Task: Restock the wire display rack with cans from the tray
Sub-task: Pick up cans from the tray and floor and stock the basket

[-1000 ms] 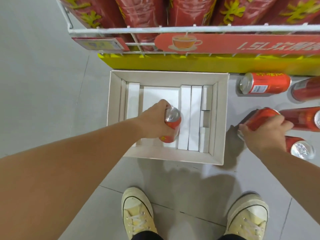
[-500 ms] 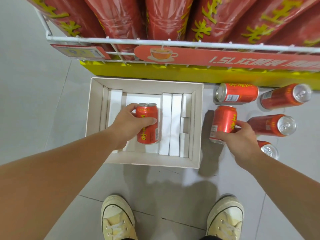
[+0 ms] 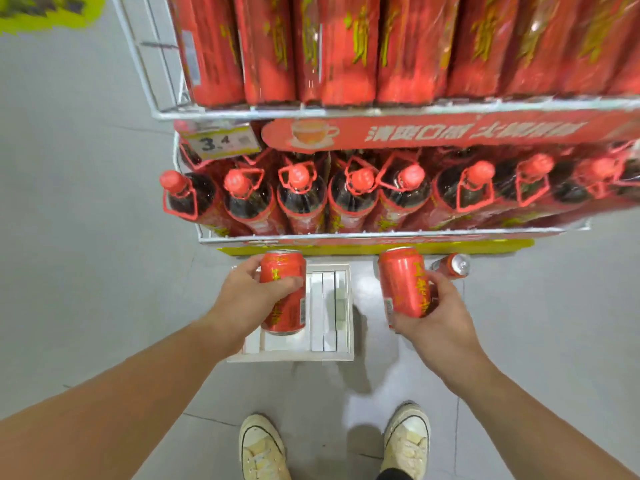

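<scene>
My left hand (image 3: 247, 299) grips a red can (image 3: 284, 299) upright above the white cardboard tray (image 3: 332, 355) on the floor. My right hand (image 3: 438, 320) grips a second red can (image 3: 403, 282), held upright to the right of the tray. Both cans hang in the air just below the wire display rack (image 3: 346, 112). One more red can (image 3: 452, 266) lies on the floor behind my right hand. The tray shows only white inserts where it is not hidden by my left hand.
The rack's lower shelf holds a row of dark bottles (image 3: 301, 195) with red caps; the shelf above holds tall red packs (image 3: 346, 50). A price tag (image 3: 221, 143) hangs at the left. Grey floor tiles surround the rack. My two shoes (image 3: 263, 448) stand below.
Both hands have lifted their cans off the tray and the floor. The view has tilted up, so the rack's shelves now fill the top and most floor cans have left the frame.
</scene>
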{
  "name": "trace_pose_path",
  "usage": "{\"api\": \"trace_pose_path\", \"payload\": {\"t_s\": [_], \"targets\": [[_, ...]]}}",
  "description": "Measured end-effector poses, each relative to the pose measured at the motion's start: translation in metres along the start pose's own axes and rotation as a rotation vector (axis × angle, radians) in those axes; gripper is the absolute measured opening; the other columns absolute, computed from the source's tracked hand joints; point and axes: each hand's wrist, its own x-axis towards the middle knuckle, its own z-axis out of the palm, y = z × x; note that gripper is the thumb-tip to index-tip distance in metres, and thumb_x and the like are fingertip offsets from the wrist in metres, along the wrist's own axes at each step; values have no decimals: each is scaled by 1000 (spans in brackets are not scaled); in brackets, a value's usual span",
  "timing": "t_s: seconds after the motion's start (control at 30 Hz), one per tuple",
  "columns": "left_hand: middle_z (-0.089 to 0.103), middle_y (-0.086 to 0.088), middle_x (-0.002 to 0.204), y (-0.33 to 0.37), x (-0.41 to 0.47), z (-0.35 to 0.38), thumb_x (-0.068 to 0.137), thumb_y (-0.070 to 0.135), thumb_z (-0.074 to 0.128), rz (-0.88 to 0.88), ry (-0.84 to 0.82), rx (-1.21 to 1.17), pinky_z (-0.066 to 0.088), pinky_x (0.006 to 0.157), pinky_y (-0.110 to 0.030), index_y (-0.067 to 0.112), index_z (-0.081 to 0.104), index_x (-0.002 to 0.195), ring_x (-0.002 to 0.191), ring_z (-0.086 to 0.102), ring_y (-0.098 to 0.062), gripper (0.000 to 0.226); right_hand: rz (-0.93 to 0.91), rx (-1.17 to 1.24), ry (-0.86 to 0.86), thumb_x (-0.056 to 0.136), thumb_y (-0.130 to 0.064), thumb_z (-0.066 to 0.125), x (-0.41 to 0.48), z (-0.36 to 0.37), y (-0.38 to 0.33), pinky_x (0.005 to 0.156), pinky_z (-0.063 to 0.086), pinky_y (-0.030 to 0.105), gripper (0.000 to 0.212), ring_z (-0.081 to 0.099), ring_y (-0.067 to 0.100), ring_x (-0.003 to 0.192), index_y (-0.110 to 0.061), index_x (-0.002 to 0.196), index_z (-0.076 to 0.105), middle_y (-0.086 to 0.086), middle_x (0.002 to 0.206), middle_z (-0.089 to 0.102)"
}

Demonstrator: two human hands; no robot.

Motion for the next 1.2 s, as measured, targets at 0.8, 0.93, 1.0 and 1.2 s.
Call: {"api": "trace_pose_path", "payload": {"t_s": [0.8,0.93,1.0,1.2], "targets": [[78,6,85,463,-405,-43,62,31,93,577,-20,85,63,80,-42,22,69,99,79,76,-15,45,-615,-22,419,71,-18,79,-335,-184,-443,65,42,4,68,51,-12,87,-28,131,47,-2,109,43],[79,8,82,514,-448,-61,50,44,94,678,-8,70,63,78,-43,24,71,98,77,76,-12,57,-698,-9,499,73,-22,80,-371,-205,-499,64,37,-2,71,47,-15,82,-23,135,47,-1,114,44],[79,7,88,540,-467,-67,42,55,93,729,-3,73,63,80,-44,24,71,103,81,76,-15,72,-723,-20,549,72,-24,80,-385,-216,-525,63,35,2,71,44,-7,81,-23,135,47,-1,118,46],[79,4,92,611,-509,-74,47,49,95,817,3,79,63,79,-44,24,73,104,83,77,-18,66,-850,19,547,74,-27,79,-392,-252,-585,81,34,7,78,45,-7,94,-19,142,42,-5,127,46]]}}
